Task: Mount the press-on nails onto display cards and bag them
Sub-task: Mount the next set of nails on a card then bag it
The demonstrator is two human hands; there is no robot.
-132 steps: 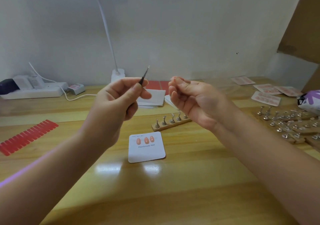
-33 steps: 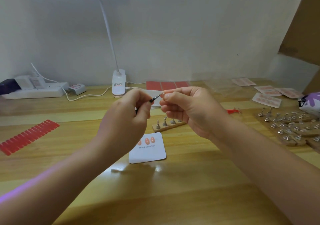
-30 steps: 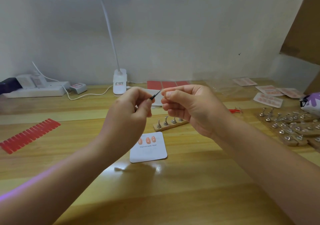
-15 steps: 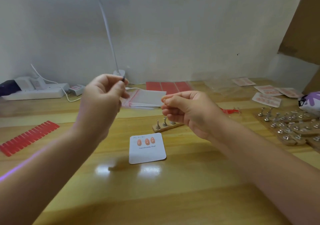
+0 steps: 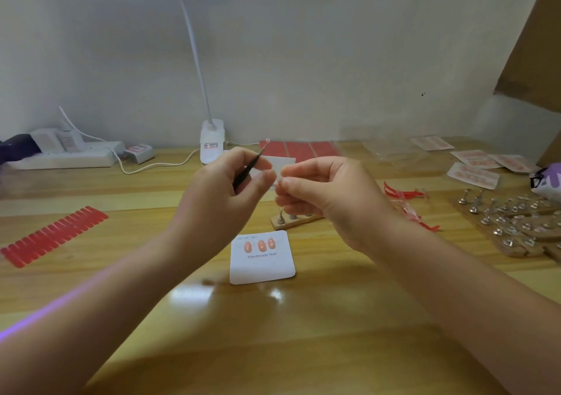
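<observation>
Hands are up in the air, close together, over the shiny wooden table (image 5: 303,334). The left hand (image 5: 224,191) pinches thin black tweezers (image 5: 247,171) between thumb and finger, and the tweezers point up and away, a bit to the right. At their tip sits a tiny pale dot (image 5: 267,140), maybe a bit of sticky stuff, but it is too small to be sure. The right hand (image 5: 324,194) has its fingers curled in tight, with fingertips pressed together as if pinching something very small; I cannot tell what is in there. The two hands are just beside each other, almost touching. Straight below them, nearer the person, lies the white square display card (image 5: 262,258) flat on the table. It has three small peach press-on nails (image 5: 261,245) in a row near its top edge, going from left to right, and room at the right end of that row. So the next nail would have to go down and toward the person, and the right hand is a little nearer that free spot, I think. Behind the card is a small wooden bar with metal nail stands (image 5: 293,218), partly hidden by the right hand. A strip of red nail tips (image 5: 54,236) lies far off to the left. More metal stands (image 5: 513,218) and finished cards (image 5: 475,176) lie to the right.
</observation>
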